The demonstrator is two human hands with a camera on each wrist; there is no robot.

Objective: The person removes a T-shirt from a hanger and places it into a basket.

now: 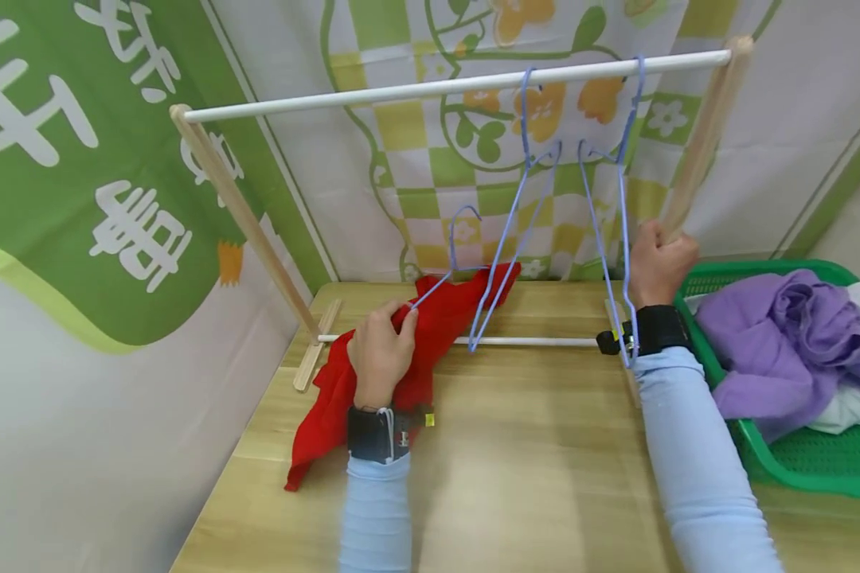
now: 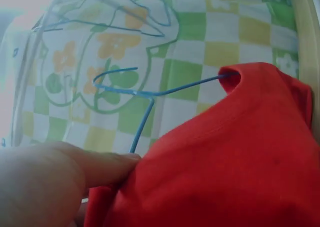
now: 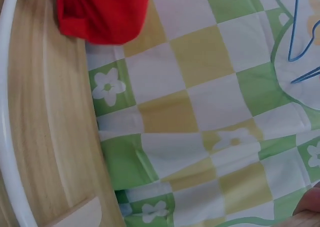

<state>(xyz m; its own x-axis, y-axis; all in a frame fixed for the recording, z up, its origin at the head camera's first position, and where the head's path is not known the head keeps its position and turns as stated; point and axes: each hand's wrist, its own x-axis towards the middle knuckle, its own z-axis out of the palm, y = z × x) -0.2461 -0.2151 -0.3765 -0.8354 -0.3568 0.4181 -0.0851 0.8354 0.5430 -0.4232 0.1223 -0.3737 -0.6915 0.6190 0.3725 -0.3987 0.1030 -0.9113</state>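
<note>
My left hand point(image 1: 383, 350) pinches a blue wire hanger together with red cloth at one shoulder of a red garment point(image 1: 453, 306). In the left wrist view the hanger point(image 2: 187, 86) runs into the garment's neck opening, its hook bare. The garment slants above the table, in front of the rack's lower bar point(image 1: 545, 341), its lower end trailing toward the near left. My right hand point(image 1: 661, 261) is curled around the right wooden post point(image 1: 705, 135) of the rack, low down. Only a bit of that hand shows in the right wrist view.
Two bare blue hangers hang from the rack's white top bar point(image 1: 401, 93), toward its right end. A wooden post point(image 1: 244, 215) supports the left end. At right, a green basket point(image 1: 817, 477) holds purple cloth point(image 1: 781, 334) and white cloth. A patterned curtain hangs behind.
</note>
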